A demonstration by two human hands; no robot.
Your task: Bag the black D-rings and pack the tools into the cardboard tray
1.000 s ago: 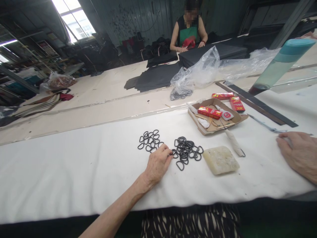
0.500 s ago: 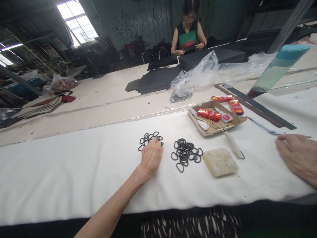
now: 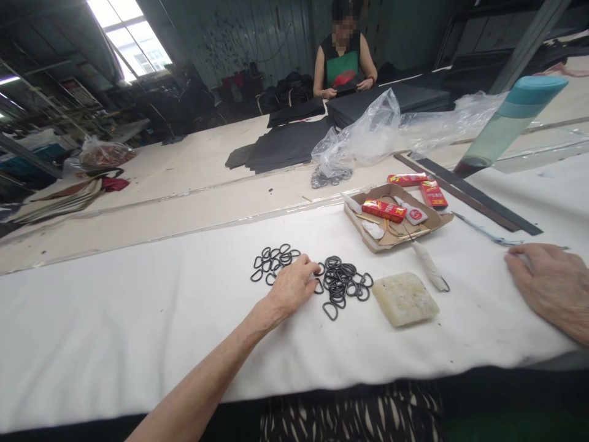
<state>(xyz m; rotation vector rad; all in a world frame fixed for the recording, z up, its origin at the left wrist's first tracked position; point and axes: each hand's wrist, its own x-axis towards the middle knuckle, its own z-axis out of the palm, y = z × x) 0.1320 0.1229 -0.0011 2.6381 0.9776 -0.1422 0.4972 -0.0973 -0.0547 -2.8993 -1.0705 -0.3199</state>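
Rings [image 3: 339,283] flank the bent fingers [image 3: 309,266] of my left hand [image 3: 293,283], though whether they grip one I cannot tell.

A long counter [image 3: 115,331], its near part under white cloth, its far part bare beige.
On the cloth, one loose group of black D-rings [image 3: 276,264] lies to the left and a denser pile [image 3: 339,276] to the right; just right of that sits a pale block [image 3: 405,299]. Farther back stands a cardboard tray [image 3: 381,245], an awl [image 3: 429,265] with a wrapped handle beside it. Two dark strips [image 3: 497,207] lie to the far right, near a tilted-looking bottle [image 3: 510,126]. The far part carries crumpled clear plastic [image 3: 363,138] and black sheets [image 3: 289,146].
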